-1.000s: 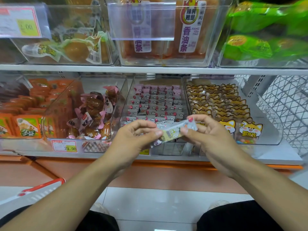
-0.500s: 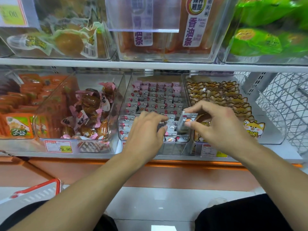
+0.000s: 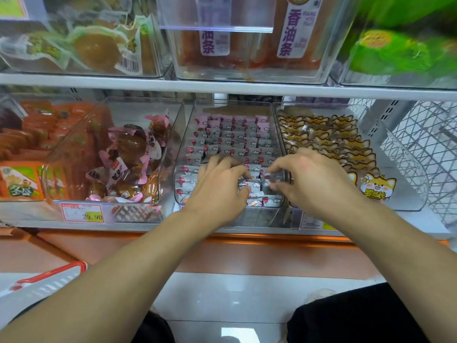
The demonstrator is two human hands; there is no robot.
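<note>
A clear plastic bin (image 3: pixel 183 154) on the lower shelf holds rows of small grey and pink wrapped snack packets (image 3: pixel 237 139). Both my hands are inside its front part. My right hand (image 3: pixel 314 179) pinches one small packet (image 3: pixel 270 180) between thumb and fingers, low among the front rows. My left hand (image 3: pixel 217 189) lies palm down on the front packets with its fingers curled over them; whether it grips one is hidden.
A bin of brown, pink-wrapped snacks (image 3: pixel 128 162) stands to the left, a bin of yellow dog-print packets (image 3: pixel 329 139) to the right. A wire basket (image 3: pixel 430 149) is at far right. A price tag (image 3: pixel 82 212) hangs on the shelf edge. A red and white basket (image 3: pixel 47 280) sits low left.
Both hands moved forward from in front of the shelf into the middle bin. The packet, first held by both hands, is now in my right hand alone, lowered among the rows.
</note>
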